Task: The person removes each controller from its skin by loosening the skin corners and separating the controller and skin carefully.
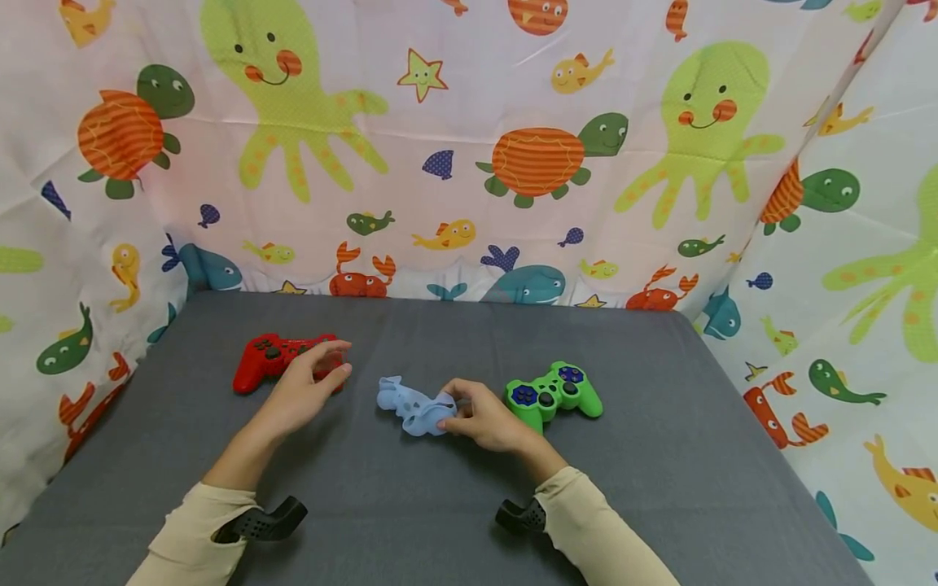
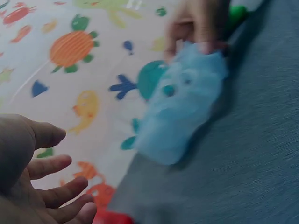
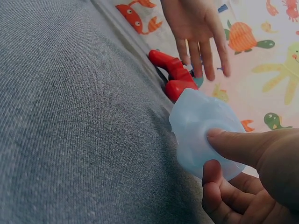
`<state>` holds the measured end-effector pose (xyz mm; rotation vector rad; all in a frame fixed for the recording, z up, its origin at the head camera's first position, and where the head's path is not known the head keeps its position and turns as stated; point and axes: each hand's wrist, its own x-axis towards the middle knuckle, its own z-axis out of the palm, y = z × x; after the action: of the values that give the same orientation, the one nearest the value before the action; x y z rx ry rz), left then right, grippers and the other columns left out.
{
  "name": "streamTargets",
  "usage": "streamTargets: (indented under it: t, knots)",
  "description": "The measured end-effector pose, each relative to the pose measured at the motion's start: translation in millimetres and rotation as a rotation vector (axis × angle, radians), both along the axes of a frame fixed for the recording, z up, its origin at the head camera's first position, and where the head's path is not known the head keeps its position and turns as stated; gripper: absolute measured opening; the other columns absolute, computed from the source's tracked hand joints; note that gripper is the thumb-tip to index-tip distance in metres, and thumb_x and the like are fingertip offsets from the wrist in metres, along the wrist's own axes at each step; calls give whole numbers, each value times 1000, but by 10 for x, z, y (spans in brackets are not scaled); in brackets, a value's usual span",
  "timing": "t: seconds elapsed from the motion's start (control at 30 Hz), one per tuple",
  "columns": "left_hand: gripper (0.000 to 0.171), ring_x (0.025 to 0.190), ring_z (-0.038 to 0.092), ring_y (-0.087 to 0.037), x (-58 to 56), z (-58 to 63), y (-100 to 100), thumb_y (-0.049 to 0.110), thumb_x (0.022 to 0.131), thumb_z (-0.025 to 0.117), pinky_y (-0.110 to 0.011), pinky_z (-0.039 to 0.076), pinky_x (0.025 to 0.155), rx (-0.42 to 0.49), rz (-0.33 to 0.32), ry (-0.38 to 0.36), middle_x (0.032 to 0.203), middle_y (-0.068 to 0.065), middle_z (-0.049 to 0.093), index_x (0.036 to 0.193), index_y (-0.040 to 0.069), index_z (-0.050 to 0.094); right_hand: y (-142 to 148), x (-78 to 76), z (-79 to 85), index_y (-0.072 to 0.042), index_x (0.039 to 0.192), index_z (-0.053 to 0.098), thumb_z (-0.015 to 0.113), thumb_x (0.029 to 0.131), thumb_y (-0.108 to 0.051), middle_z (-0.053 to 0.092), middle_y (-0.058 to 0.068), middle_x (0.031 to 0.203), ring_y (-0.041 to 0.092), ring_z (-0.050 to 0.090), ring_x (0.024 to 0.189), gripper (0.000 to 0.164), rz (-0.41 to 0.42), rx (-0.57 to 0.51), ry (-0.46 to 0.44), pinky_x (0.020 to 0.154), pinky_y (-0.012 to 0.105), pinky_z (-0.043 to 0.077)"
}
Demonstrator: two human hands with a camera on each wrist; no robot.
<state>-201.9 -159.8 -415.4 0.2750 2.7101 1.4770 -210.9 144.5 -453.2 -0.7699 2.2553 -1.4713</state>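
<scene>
"What are you wearing?"

"You have on plain, pale cream sleeves (image 1: pixel 597 521), long and wrinkled near the ends."

"And beside those sleeves?"

"You wear a black, bent device (image 1: pixel 274 522) at the inner edge of your left sleeve (image 1: pixel 189 533) and a black match (image 1: pixel 519 518) at your right sleeve (image 1: pixel 615 541), both finely dotted. Past the sleeves, your fingers (image 2: pixel 63 192) are bare."

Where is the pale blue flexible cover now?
In the head view, the cover is just left of centre, pinched by the right hand, between the red game controller and green game controller.
</scene>
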Motion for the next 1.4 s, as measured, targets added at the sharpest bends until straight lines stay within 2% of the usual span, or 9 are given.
streamTargets:
  t: [0.2, 0.3, 0.43, 0.5, 0.6, 0.8, 1.0, 1.2, 1.4]
  knots:
    - [43, 120, 62, -40, -1, -236, 199, 18, 104, 56, -51, 52, 97, 12, -64, -22, 134, -26, 60, 144, 3, 47, -27, -3, 6, 4, 114, 58, 69, 92, 1, 60, 17, 97, 11, 56, 65, 25, 0, -2, -5, 59, 21, 46]
    - [35, 112, 66, -34, 12, -323, 276, 18, 103, 57, -39, 54, 88, 45, -73, -68, 130, -24, 61, 133, 2, 48, -34, -3, 3, 4, 114, 59, 70, 92, 2, 59, 14, 95, 9, 55, 64, 26, -1, 1, -11, 58, 21, 45]
    - [22, 95, 67, -27, 20, -372, 344, 15, 102, 59, -28, 48, 75, 83, -69, -94, 124, -20, 60, 117, 4, 49, -33, -20, -6, 5, 116, 58, 69, 92, 2, 58, 16, 98, 9, 53, 63, 27, 5, 2, 6, 58, 21, 45]
    - [19, 91, 68, -26, 18, -381, 361, 14, 101, 61, -27, 48, 74, 84, -62, -84, 124, -20, 61, 115, 5, 52, -33, -30, -5, 5, 120, 58, 69, 93, 1, 59, 19, 104, 10, 55, 65, 29, 6, 2, 19, 58, 21, 46]
    - [21, 97, 69, -27, 16, -387, 375, 12, 100, 62, -28, 50, 79, 86, -64, -64, 125, -22, 62, 118, 4, 56, -42, -39, -2, 5, 126, 57, 66, 96, -2, 60, 21, 116, 12, 59, 72, 33, 2, 11, 33, 61, 21, 48]
    - [22, 99, 68, -25, 19, -400, 424, 13, 98, 65, -30, 52, 82, 79, -56, -58, 119, -20, 64, 118, 4, 61, -64, -18, 10, 6, 131, 56, 63, 99, -7, 63, 22, 116, 19, 62, 73, 35, -45, 33, 36, 62, 22, 51]
    - [16, 83, 64, -16, 27, -394, 473, 7, 94, 70, -23, 51, 69, 159, -10, -32, 103, -18, 66, 104, -1, 61, -95, -1, 50, 5, 126, 59, 70, 94, -9, 65, 21, 114, 16, 62, 76, 37, -118, 15, 98, 64, 21, 50]
    - [23, 63, 56, -8, 34, -348, 501, 4, 89, 76, -22, 44, 60, 265, 19, -46, 90, -13, 60, 99, -5, 57, -117, 6, 93, 6, 120, 61, 74, 90, -2, 65, 23, 107, 14, 62, 76, 34, -181, -72, 135, 66, 22, 51]
    - [23, 74, 63, -6, 31, -270, 479, -4, 88, 73, -19, 50, 65, 335, -4, -57, 105, -26, 66, 106, -9, 59, -136, 26, 98, 1, 124, 60, 67, 88, 10, 60, 21, 118, 13, 60, 76, 38, -358, -157, 183, 66, 20, 48]
